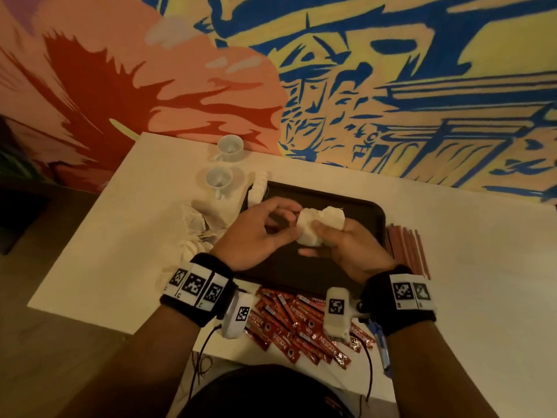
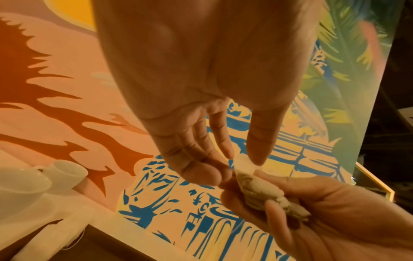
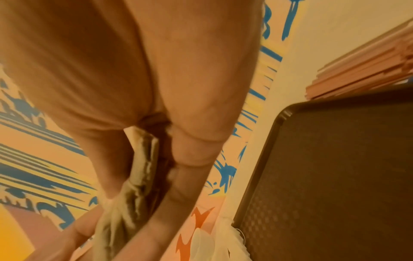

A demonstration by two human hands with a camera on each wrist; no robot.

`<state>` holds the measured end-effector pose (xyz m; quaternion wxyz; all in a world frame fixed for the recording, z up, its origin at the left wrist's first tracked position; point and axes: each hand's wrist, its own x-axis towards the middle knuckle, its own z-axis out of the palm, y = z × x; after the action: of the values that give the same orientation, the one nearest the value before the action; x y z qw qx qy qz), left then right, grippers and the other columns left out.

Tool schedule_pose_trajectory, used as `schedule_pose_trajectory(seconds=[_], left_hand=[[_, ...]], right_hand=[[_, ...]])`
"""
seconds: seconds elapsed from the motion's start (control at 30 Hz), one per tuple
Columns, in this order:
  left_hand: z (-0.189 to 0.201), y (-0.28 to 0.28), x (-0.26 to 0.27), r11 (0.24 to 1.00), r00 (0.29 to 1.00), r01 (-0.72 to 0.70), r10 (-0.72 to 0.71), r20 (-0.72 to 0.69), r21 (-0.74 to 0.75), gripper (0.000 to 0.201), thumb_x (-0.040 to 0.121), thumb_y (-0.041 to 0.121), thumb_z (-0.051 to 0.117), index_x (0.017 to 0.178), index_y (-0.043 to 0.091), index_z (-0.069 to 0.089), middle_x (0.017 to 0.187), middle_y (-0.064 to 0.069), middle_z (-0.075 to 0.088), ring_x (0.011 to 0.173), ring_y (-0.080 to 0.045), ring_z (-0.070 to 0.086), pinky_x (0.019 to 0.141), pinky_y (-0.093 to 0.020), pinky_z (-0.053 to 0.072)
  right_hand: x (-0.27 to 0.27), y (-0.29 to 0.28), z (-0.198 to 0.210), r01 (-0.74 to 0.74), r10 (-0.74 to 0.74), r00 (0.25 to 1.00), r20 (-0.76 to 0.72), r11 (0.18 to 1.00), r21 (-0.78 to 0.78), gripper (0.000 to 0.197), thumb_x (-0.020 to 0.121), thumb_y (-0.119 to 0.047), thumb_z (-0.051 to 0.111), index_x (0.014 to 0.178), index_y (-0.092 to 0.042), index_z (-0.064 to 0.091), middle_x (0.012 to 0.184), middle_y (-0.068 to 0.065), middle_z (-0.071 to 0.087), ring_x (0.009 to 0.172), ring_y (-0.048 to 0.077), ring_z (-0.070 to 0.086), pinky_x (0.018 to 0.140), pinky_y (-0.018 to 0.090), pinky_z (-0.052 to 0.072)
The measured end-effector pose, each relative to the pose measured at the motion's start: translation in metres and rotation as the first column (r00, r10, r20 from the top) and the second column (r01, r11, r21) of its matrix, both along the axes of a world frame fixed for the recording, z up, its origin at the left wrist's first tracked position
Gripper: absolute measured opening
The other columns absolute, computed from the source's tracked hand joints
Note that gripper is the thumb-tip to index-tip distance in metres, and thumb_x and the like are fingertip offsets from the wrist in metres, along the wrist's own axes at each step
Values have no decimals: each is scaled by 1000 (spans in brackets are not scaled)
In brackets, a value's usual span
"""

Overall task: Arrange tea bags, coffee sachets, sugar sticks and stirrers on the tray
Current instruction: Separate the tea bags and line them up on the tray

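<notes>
Both hands hover over the dark tray (image 1: 366,211). My right hand (image 1: 331,236) grips a stack of white tea bags (image 1: 313,227), thumb on one side and fingers on the other. In the right wrist view the stack of tea bags (image 3: 139,169) sits edge-on in the right hand (image 3: 134,194). My left hand (image 1: 286,220) pinches the end bag of the stack (image 2: 244,165) between thumb and fingertips (image 2: 257,155). More tea bags (image 1: 196,233) lie heaped left of the tray. Red coffee sachets (image 1: 295,324) are piled at the near edge. Reddish sticks (image 1: 407,248) lie right of the tray.
Two white cups (image 1: 230,146) (image 1: 218,179) stand on saucers at the table's far left. White packets (image 1: 259,188) lie by the tray's far left corner. A painted wall (image 1: 391,86) rises right behind the white table (image 1: 482,267).
</notes>
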<state>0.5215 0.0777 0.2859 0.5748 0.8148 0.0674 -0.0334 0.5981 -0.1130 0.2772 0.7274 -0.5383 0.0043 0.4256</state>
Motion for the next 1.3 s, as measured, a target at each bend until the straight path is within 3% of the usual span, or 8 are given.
schedule_pose_trajectory(seconds=[0.17, 0.33, 0.43, 0.6, 0.83, 1.03, 1.17, 1.3], left_hand=[[19, -27, -17, 999, 1000, -15, 15, -9, -41, 32, 92, 26, 71, 123, 27, 63, 101, 3, 65, 97, -19, 66, 65, -32, 58], [30, -49, -30, 991, 990, -130, 131, 47, -14, 11, 95, 18, 67, 101, 27, 68, 94, -3, 69, 77, -8, 66, 64, -33, 57], [34, -58, -39, 983, 981, -181, 183, 57, -45, 8, 97, 15, 63, 104, 15, 68, 95, -7, 70, 80, -10, 66, 64, -29, 56], [42, -70, -53, 954, 968, -244, 252, 23, -174, 6, 101, 11, 55, 104, 11, 60, 102, -19, 70, 83, -21, 69, 71, -45, 57], [47, -74, -65, 950, 964, -265, 266, -20, -162, 12, 101, 15, 56, 112, 11, 61, 92, -12, 74, 77, -23, 72, 66, -34, 58], [51, -79, -72, 941, 959, -282, 281, -31, -187, 16, 101, 17, 57, 112, 6, 64, 89, -16, 74, 76, -23, 72, 69, -32, 59], [49, -78, -75, 935, 955, -293, 294, -21, -199, 20, 102, 15, 56, 113, 1, 63, 96, -21, 71, 74, -24, 70, 68, -31, 59], [52, -74, -77, 949, 958, -276, 284, 34, -149, 20, 99, 17, 61, 115, 6, 65, 94, -13, 71, 72, -20, 69, 66, -30, 59]], right_hand=[[-20, -26, 16, -11, 12, 990, 140, 1000, -12, 19, 96, -11, 63, 113, -5, 70, 108, 14, 75, 103, 29, 73, 78, 33, 63], [-30, -41, 25, -8, 10, 981, 194, 1000, -11, 16, 92, -11, 69, 108, -9, 71, 107, 11, 76, 103, 27, 73, 75, 32, 63], [-37, -53, 26, 11, -10, 978, 207, 1000, 0, 13, 90, -12, 71, 102, -9, 70, 104, 10, 76, 100, 25, 74, 75, 32, 62], [-44, -72, 22, 32, -27, 971, 236, 999, -14, 13, 100, -15, 61, 107, -5, 65, 106, 20, 74, 95, 26, 72, 77, 36, 62], [-50, -63, 20, 70, -64, 959, 278, 998, -11, 18, 105, -7, 48, 115, -6, 62, 97, 9, 73, 81, 20, 65, 63, 32, 55], [-62, -58, 24, -56, 74, 933, 353, 997, -60, 25, 95, -37, 67, 108, -16, 73, 84, 6, 56, 68, 11, 48, 55, 27, 44], [-61, -57, 24, -137, 199, 856, 476, 977, -161, 14, 89, -28, 77, 98, -18, 74, 74, -5, 62, 65, 15, 51, 54, 28, 43], [-58, -59, 25, -148, 245, 804, 542, 965, -215, 14, 88, -26, 78, 96, -15, 72, 81, 7, 67, 60, 20, 51, 50, 26, 43]])
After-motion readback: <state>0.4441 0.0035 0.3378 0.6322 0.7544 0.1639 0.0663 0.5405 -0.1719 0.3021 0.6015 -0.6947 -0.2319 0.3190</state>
